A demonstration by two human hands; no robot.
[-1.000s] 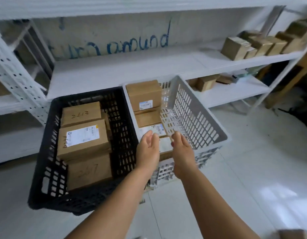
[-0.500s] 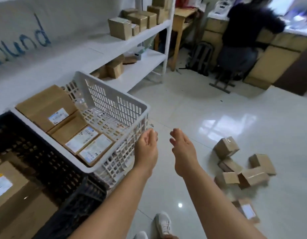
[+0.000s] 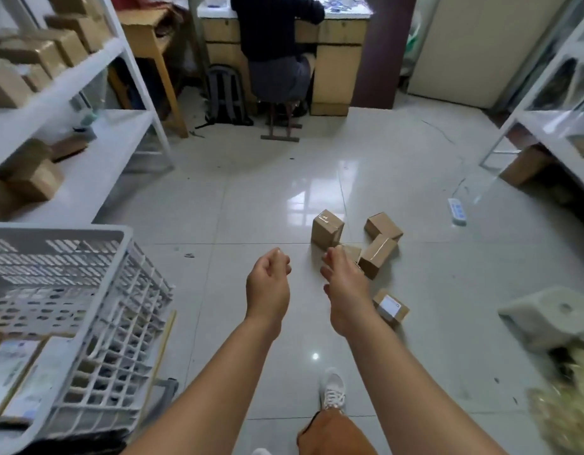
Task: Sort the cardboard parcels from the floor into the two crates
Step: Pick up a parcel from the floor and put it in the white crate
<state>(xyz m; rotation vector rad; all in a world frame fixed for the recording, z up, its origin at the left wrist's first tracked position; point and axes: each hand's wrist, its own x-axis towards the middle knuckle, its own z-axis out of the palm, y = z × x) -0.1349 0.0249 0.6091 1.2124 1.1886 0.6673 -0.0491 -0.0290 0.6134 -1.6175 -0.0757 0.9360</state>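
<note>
Cardboard parcels (image 3: 328, 228), five or so, lie clustered on the floor tiles (image 3: 251, 198) unsorted, white crate (image 3: 87, 290) partly loaded, left hand (image 3: 268, 284) and right hand (image 3: 344, 280) loosely curled, empty, near them.

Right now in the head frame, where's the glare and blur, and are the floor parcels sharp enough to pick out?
Head view: window glare on the floor tiles just beyond the parcels; motion blur smears the white crate and left shelves, worst at the edges; wide-angle bowing bends the shelf posts. Parcels and both hands, left and right, are fairly sharp.
</note>
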